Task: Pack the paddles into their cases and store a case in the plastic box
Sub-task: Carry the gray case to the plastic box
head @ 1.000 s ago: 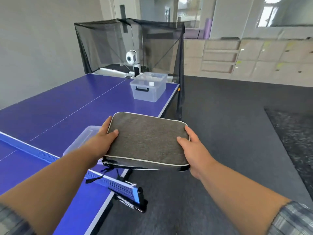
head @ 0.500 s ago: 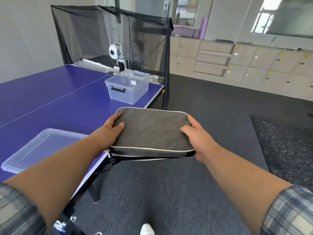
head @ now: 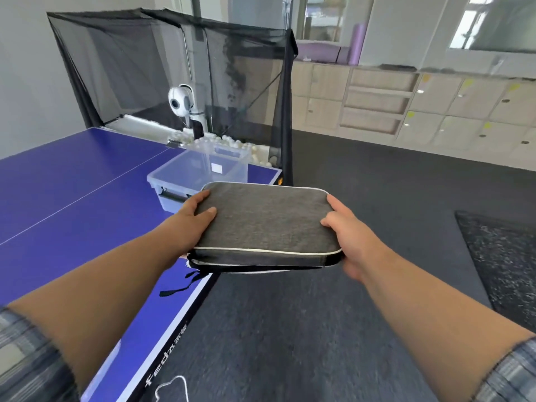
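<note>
Grey fabric case (head: 265, 220) held level, left hand (head: 193, 220) and right hand (head: 349, 236) fingers gripping its ends, clear plastic box (head: 185, 178) behind on blue desk (head: 72, 198)

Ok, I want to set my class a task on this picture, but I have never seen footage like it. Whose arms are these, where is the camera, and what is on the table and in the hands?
No machine is at work here: these are a person's two bare arms. The one camera is worn on the person's head and looks forward and down, so you see roughly what they see. The left hand and the right hand grip a grey case by its two short ends, holding it level in the air at the edge of the table, a blue table-tennis table. On the table stands a clear plastic box, open at the top. Behind it, inside a black net, are a white ball machine and many white balls.
</note>
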A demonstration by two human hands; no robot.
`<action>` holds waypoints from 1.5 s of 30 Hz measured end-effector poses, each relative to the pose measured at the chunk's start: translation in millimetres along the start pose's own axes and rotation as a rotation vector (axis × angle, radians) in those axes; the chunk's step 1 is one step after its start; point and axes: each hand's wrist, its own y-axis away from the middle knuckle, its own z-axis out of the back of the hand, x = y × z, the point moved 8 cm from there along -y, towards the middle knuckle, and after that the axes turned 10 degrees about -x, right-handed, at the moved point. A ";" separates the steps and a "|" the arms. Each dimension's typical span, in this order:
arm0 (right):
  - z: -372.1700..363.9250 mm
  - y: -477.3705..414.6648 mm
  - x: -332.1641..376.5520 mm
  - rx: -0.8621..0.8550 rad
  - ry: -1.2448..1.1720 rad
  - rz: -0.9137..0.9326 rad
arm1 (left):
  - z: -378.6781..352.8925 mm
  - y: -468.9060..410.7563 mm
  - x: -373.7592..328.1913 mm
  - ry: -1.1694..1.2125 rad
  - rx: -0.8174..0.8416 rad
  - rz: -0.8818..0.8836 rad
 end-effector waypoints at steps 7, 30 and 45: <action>-33.0 -153.5 20.6 0.039 0.017 0.071 | -33.1 -112.9 -18.0 -0.047 -0.146 0.053; -338.6 -538.1 92.3 0.594 0.252 0.113 | -1.8 -403.5 33.0 0.079 -0.633 0.363; -510.3 -630.0 -2.6 0.926 0.816 0.087 | -62.6 -455.5 184.7 0.387 -0.829 0.973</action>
